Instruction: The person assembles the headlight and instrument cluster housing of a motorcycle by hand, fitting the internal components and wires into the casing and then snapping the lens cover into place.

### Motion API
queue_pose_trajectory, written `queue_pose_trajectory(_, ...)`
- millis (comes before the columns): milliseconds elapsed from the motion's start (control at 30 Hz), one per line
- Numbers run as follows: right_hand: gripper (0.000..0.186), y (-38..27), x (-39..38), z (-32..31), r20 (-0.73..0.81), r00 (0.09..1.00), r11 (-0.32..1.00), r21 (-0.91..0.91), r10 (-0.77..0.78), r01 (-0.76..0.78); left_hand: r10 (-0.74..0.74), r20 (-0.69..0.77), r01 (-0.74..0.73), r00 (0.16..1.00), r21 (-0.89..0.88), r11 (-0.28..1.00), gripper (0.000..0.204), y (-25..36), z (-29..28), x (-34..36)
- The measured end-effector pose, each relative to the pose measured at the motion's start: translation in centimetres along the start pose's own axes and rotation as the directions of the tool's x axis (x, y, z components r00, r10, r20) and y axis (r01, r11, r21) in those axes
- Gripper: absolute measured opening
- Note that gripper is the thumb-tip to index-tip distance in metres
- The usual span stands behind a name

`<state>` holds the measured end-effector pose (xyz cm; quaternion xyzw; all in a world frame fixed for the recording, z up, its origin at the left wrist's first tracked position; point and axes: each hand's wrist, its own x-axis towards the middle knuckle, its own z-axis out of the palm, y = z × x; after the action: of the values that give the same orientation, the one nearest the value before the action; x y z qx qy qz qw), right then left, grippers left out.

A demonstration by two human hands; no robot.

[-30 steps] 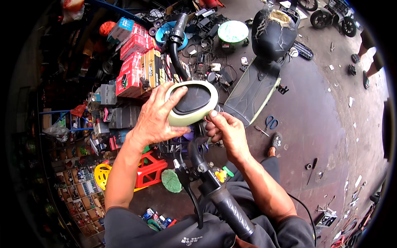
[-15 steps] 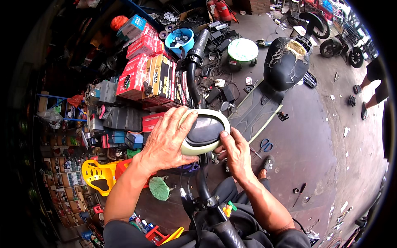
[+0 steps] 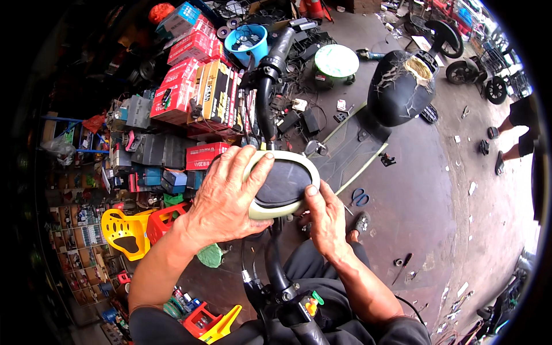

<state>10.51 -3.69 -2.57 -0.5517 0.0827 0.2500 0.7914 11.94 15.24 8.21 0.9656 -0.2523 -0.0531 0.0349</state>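
An oval instrument display, with a pale green housing [image 3: 275,212] and a dark screen [image 3: 284,181], sits at the middle of the scooter handlebar [image 3: 265,112]. My left hand [image 3: 221,195] wraps its left side, fingers over the top rim and thumb along the lower edge. On the right edge, my right hand [image 3: 328,224] pinches it with the thumb on the rim; its other fingers are partly hidden underneath. Nearer to me is a switch block [image 3: 311,306] with green and yellow buttons. The display hides what lies beneath it.
Beyond the display lie the scooter's footboard [image 3: 351,152] and its cracked black seat [image 3: 399,89]. Red battery boxes [image 3: 181,92] and a blue tub [image 3: 246,43] stand at left. Scissors [image 3: 360,197] and a screwdriver [image 3: 402,269] lie on the floor. Another person's legs [image 3: 514,135] show far right.
Both hands keep their hold on the display, which has barely moved. The view has shifted a little, so most of the surrounding floor things appear farther left.
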Motion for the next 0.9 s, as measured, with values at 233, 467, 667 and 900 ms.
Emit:
queue_pose_trajectory(233, 0.044, -0.8, 0.3, 0.3, -0.050, 0.998, 0.997, -0.061, -0.041, 0.038, 0.005, 0.046, -0.005, 0.999, 0.006, 1.000, 0.110, 0.0, -0.5, 0.3)
queue_pose_trajectory(467, 0.051, -0.8, 0.9, 0.0, -0.025, 0.998, 0.998, 0.038, 0.050, -0.050, -0.006, 0.117, 0.005, 0.993, 0.004, 1.000, 0.109, 0.1, -1.3, 1.2)
queue_pose_trajectory(667, 0.050, -1.1, 1.3, -0.1, -0.015, 0.998, 0.998, 0.005, 0.058, -0.058, -0.048, 0.163, 0.050, 0.986, -0.008, 0.999, 0.112, -0.1, -1.5, 1.6)
queue_pose_trajectory(900, 0.055, -2.7, 4.3, 0.2, 0.069, 0.980, 0.976, 0.100, 0.186, -0.192, -0.044, 0.148, 0.045, 0.988, -0.004, 0.999, 0.112, -0.2, -1.1, 1.4)
